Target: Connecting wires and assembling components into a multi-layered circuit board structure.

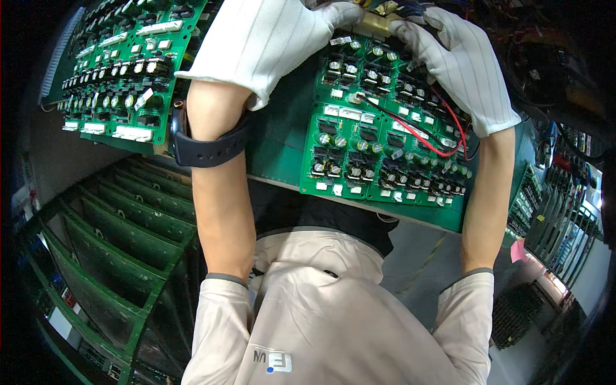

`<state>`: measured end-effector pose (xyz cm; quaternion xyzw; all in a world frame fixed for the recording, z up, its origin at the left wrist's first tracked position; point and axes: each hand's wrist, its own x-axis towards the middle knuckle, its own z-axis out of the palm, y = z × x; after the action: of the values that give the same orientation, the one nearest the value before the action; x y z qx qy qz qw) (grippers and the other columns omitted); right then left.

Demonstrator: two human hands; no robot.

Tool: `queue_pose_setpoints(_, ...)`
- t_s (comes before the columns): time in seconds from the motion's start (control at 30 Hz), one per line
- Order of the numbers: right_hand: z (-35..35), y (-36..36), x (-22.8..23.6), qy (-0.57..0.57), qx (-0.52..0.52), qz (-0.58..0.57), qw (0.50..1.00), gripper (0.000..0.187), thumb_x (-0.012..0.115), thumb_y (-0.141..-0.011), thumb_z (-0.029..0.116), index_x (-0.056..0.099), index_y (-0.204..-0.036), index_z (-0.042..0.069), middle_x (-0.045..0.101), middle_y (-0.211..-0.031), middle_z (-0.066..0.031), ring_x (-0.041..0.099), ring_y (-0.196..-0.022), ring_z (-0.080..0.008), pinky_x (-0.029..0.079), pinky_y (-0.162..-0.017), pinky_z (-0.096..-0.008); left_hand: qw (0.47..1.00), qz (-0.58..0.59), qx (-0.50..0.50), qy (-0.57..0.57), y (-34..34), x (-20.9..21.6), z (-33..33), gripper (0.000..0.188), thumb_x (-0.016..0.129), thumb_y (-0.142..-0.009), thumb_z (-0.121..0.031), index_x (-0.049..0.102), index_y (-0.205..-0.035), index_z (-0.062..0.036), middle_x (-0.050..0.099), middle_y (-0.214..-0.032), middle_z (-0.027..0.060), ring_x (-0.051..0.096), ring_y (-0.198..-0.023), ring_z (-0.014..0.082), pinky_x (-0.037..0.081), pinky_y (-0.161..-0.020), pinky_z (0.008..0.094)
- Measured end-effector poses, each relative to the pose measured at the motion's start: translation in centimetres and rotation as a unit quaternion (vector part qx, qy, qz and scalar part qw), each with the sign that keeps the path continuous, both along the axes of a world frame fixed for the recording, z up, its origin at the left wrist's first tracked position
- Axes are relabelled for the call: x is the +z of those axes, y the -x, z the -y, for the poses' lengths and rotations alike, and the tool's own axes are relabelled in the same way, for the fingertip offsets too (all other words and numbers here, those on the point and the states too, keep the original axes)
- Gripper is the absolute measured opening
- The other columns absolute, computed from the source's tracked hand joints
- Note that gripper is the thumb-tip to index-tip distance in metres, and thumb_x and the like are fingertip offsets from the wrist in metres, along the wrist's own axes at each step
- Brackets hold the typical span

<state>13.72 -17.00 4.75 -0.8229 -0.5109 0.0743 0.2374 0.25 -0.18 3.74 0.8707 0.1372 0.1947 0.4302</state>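
A green circuit board panel point(385, 144), dense with capacitors, black parts and white connectors, lies in front of me on the green work surface. At its far edge sits a yellowish block point(374, 25). My left hand point(273, 45), in a white striped glove, has its fingers closed at the block's left end. My right hand point(459, 67), gloved alike, bends its fingers against the block's right end. A red and black wire pair point(417, 131) runs from a white plug over the board and under my right hand. Some fingertips are hard to make out.
Another populated green board panel point(122, 77) lies at the left. A green slotted rack point(122, 256) stands below it. Bundled wires point(410, 8) crowd the far edge. More boards stand in racks point(558, 218) at the right. The bare table surface point(276, 144) shows between both panels.
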Motion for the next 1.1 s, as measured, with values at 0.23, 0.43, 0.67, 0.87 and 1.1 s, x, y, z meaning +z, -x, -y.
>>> queue_pose_setpoints(0.23, -0.4, 0.3, -0.1, -0.029, 0.008, -0.032, 0.999, 0.037, 0.07, -0.091, 0.034, 0.071, -0.098, -0.003, 0.065, -0.081, -0.0228, 0.061, -0.067, -0.034, 0.048, -0.062, -0.0388, 0.996, -0.075, 0.015, -0.04, 0.1, 0.5, -0.1, 0.023, 0.075, -0.085, -0.016, 0.068, -0.088, 0.006, 0.056, -0.063, 0.0226, 0.044, -0.049, 0.0246, 0.041, -0.052, 0.0361)
queue_pose_setpoints(0.43, 0.8, -1.3, -2.5, -0.022, 0.017, 0.097, 0.995, 0.04, 0.069, -0.094, 0.035, 0.068, -0.111, -0.001, 0.065, -0.079, -0.0127, 0.058, -0.066, -0.0146, 0.048, -0.063, -0.0305, 0.993, -0.097, 0.037, -0.059, -0.2, 0.3, -0.2, 0.032, 0.078, -0.084, -0.02, 0.062, -0.076, 0.0069, 0.053, -0.06, 0.0224, 0.046, -0.05, 0.0312, 0.038, -0.051, 0.0385)
queue_pose_setpoints(0.67, 0.6, -1.1, -2.2, -0.012, 0.004, 0.008, 1.0, 0.038, 0.067, -0.094, 0.033, 0.067, -0.108, -0.003, 0.062, -0.076, -0.0114, 0.052, -0.063, -0.0142, 0.045, -0.061, -0.0303, 0.996, -0.01, 0.03, -0.08, 0.1, -0.8, -0.4, 0.034, 0.08, -0.083, -0.024, 0.064, -0.072, 0.0043, 0.057, -0.06, 0.0205, 0.055, -0.053, 0.035, 0.04, -0.051, 0.0399)
queue_pose_setpoints(0.87, 0.9, -0.8, -1.6, 0.047, -0.049, -0.076, 0.995, 0.044, 0.069, -0.093, 0.042, 0.068, -0.108, 0.0, 0.061, -0.072, -0.008, 0.052, -0.056, -0.0106, 0.041, -0.051, -0.0281, 0.999, -0.043, -0.009, 0.013, 0.4, -0.4, -0.5, 0.026, 0.075, -0.087, -0.022, 0.072, -0.085, 0.0031, 0.062, -0.067, 0.0227, 0.061, -0.057, 0.0349, 0.044, -0.054, 0.0383)
queue_pose_setpoints(1.1, 0.4, -0.7, -1.2, 0.048, -0.031, -0.031, 0.998, 0.043, 0.066, -0.095, 0.042, 0.068, -0.105, 0.0, 0.057, -0.066, -0.006, 0.052, -0.056, -0.0098, 0.041, -0.049, -0.0266, 0.996, -0.078, -0.028, -0.034, 0.1, -0.2, -1.2, 0.026, 0.072, -0.088, -0.023, 0.07, -0.084, 0.0033, 0.064, -0.069, 0.0223, 0.063, -0.061, 0.0359, 0.046, -0.056, 0.0392)
